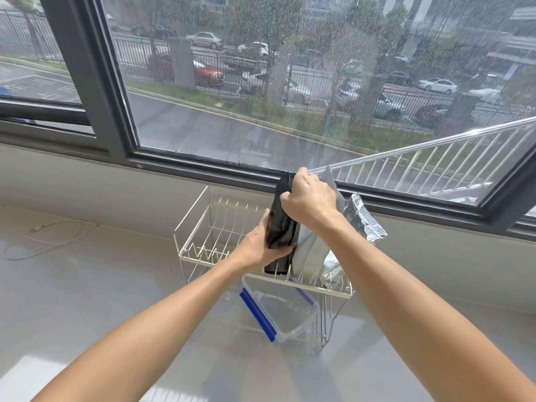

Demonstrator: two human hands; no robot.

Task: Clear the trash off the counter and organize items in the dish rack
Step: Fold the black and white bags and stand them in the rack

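Note:
A white wire dish rack (197, 227) stands on the pale counter below the window. A black pouch (281, 227) stands upright in the rack's upper tier. My left hand (261, 245) grips its lower part and my right hand (310, 198) pinches its top edge. Beside it to the right stand a plain grey pouch (310, 253) and a crinkled silver foil bag (362, 221), both leaning in the rack's slots. In the lower tier lies a clear plastic container (290, 314) with a blue clip (256, 314), tilted on its side.
A white cable (58, 236) lies loose on the counter at the left. The window sill and dark frame (203, 166) run right behind the rack. The rack's left half holds nothing.

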